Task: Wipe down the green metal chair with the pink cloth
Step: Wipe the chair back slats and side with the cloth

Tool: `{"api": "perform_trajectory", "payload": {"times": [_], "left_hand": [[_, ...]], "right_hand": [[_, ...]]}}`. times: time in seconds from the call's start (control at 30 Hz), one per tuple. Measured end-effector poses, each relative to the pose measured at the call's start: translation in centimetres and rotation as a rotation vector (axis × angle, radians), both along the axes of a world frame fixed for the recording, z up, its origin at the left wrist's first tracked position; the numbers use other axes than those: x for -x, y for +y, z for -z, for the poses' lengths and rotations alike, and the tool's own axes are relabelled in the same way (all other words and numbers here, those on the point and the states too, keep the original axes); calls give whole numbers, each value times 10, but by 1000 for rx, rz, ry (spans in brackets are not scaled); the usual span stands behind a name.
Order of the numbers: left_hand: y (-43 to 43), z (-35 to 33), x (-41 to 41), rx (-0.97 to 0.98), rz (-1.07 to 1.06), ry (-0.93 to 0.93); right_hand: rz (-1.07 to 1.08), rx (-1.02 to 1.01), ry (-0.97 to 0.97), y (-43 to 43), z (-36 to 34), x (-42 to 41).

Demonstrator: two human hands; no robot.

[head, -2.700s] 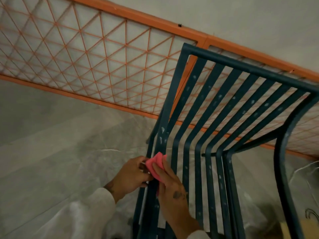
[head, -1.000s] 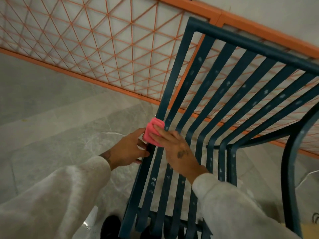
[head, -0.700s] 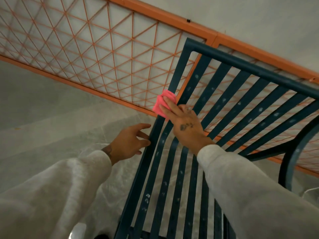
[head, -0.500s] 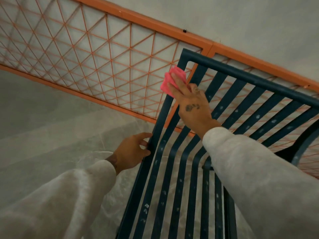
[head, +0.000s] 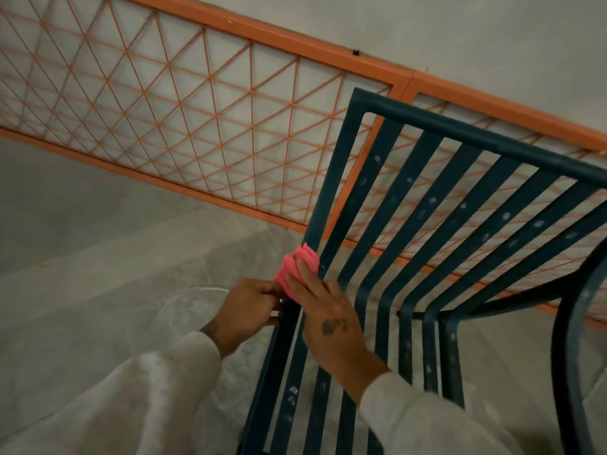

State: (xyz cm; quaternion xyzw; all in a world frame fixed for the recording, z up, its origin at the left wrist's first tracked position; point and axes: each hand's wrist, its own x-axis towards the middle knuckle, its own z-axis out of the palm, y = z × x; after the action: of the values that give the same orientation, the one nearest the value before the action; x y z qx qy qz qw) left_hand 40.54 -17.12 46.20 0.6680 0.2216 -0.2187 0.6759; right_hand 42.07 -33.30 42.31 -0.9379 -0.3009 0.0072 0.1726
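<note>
Chair (head: 460,134) filled the right of the frame, most slats (head: 389,211) flecked with pale spots (head: 433,200). Right hand (head: 331,326), grip flat, pressed the pink cloth (head: 294,274) against the left post (head: 331,178) at centre. Left hand (head: 249,310) clamped the post just below. Most of the wiping seemingly remained.

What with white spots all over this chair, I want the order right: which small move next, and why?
Probably slide the bunched pink cloth rightward onto the first flat slat of the green metal chair. The right hand presses the cloth on the outer side rail, the left hand grips that rail below, and that slat shows white spots.
</note>
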Motion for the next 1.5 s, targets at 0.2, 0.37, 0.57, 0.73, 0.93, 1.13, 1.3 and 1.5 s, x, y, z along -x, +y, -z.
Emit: {"api": "perform_trajectory", "payload": {"times": [0.2, 0.37, 0.57, 0.73, 0.93, 1.13, 1.3, 1.5], "left_hand": [[4, 12, 22, 52, -36, 86], [4, 13, 30, 108, -101, 136], [3, 7, 45, 95, -75, 159], [9, 10, 59, 88, -51, 172], [7, 11, 67, 128, -93, 186], [0, 14, 72, -5, -69, 77], [-3, 15, 73, -33, -74, 52], [-9, 11, 68, -4, -151, 90]], "right_hand": [[-325, 225, 50, -36, 0, -30], [-145, 217, 75, -19, -40, -85], [22, -31, 180, 1, -12, -15], [-49, -176, 182, -4, 9, 57], [-158, -70, 196, -22, 3, 12], [237, -594, 435, -3, -15, -17], [643, -876, 871, 6, -8, 24], [718, -1114, 1325, -8, 10, 77]]}}
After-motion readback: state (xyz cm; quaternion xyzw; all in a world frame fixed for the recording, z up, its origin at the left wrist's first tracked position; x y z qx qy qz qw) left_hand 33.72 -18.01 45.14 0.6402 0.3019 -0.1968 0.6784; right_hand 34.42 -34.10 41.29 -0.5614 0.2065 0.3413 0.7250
